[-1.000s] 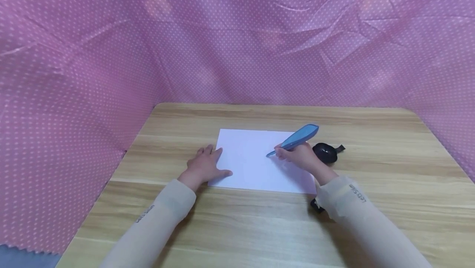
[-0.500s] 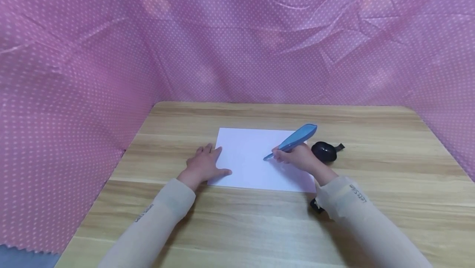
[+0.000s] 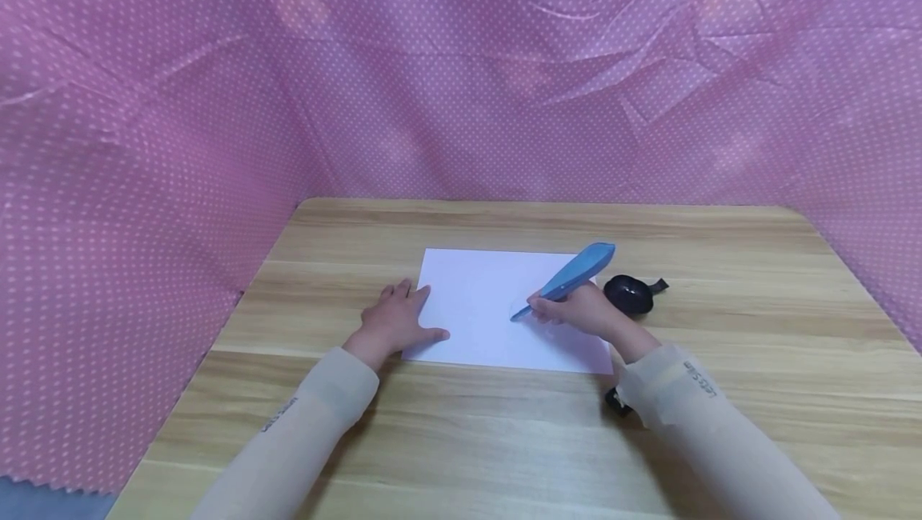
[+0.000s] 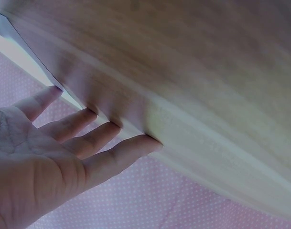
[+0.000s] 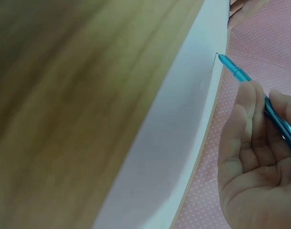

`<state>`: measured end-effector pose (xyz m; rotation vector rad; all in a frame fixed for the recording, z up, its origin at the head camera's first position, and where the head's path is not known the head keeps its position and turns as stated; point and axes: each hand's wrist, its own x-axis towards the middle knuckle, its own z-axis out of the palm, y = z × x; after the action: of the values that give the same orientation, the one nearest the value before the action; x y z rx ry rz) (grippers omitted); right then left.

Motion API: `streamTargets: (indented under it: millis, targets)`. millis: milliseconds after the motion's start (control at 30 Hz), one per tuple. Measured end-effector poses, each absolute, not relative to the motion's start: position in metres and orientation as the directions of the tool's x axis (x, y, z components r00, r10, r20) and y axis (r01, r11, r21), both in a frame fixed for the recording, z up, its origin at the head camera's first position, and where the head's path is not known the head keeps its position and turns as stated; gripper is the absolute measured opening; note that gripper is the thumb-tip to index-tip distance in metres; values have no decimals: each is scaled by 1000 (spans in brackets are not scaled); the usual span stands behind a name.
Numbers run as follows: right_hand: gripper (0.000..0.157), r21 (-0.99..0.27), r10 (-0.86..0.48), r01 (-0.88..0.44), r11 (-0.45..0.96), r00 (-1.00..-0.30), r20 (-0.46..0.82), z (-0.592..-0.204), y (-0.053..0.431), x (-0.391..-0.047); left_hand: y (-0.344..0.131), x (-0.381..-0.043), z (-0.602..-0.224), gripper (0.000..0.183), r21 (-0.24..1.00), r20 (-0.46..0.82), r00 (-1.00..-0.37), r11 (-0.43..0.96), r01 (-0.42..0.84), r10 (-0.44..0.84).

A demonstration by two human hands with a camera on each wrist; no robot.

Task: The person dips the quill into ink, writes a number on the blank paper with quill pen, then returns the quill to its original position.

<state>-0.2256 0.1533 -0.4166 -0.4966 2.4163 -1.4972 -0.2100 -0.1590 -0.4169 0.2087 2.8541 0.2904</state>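
Note:
A white sheet of paper point(image 3: 468, 304) lies on the wooden table. My left hand point(image 3: 394, 320) rests at its left edge with the fingers spread, the thumb over the sheet; in the left wrist view its fingertips touch the surface. My right hand point(image 3: 585, 310) pinches a blue feather-shaped pen point(image 3: 578, 270) between thumb and fingers, its broad end tilted up to the right. In the right wrist view the pen's tip point(image 5: 220, 57) meets the paper point(image 5: 183, 100) at a thin line. Faint marks on the sheet near the hand are too small to read.
A rounded black object point(image 3: 628, 294) with a short strap lies just right of the paper. Partly hidden by my right sleeve is a small black item point(image 3: 617, 402). Pink dotted cloth point(image 3: 461, 104) hangs behind the table point(image 3: 461, 448) and at its sides.
The pen's tip has moved toward me and slightly left across the paper, my right hand moving with it. My left hand keeps its place on the sheet's edge.

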Motion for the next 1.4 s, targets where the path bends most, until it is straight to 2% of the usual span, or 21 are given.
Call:
streamTargets:
  millis: [667,1100,1400]
  targets:
    - [25,-884,-427,-102,455,-897,-117,-419,167,-216,-159,-209,-417,93,223,-237,-956,967,119,172]
    - [23,-879,-427,-108,465,-897,-116,-416,178,-213,-159,-210,-417,93,222,-229,-957,967,129,180]
    - [24,-874,-392,-38,484,-903,-178,-415,189,-214,-159,-210,-418,93,222,-232,-956,967,126,178]
